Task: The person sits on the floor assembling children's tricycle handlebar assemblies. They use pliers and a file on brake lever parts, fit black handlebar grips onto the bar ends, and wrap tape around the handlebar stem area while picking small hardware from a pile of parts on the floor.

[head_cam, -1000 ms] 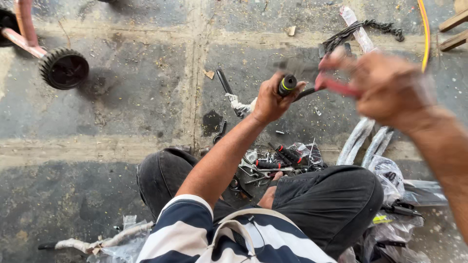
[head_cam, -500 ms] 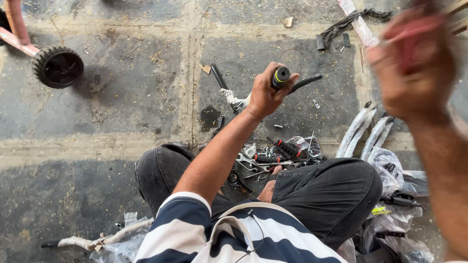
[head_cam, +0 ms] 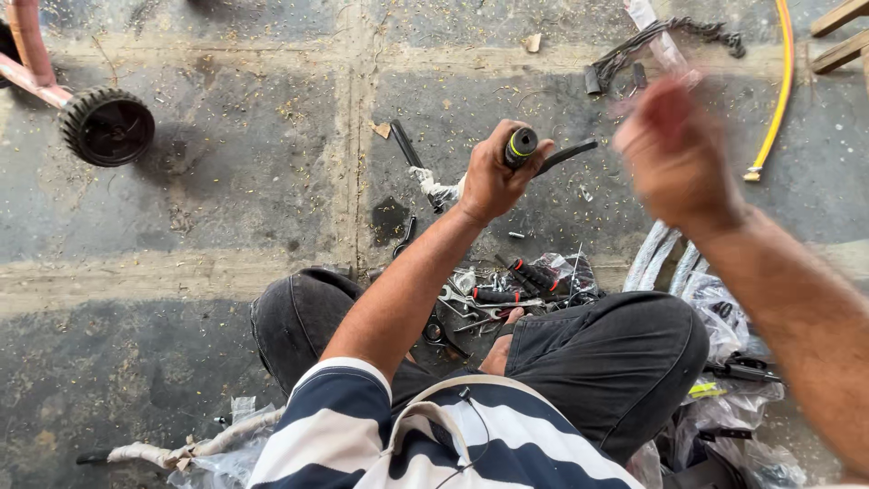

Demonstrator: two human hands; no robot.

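Handlebar grip [head_cam: 520, 145], black with a yellow-green ring at its end, stands upright in the left hand [head_cam: 489, 181], fingers wrapped tight around it. Right hand [head_cam: 674, 154] hangs raised beside it (too blurred to tell its hold). Best keep the grip steady.

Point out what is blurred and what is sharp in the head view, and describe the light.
Head view: the raised right hand is smeared by motion blur; the left hand gripping the black handle grip is sharp, as are the small wheel and concrete floor; light is soft and even, with faint shadows and no glare.
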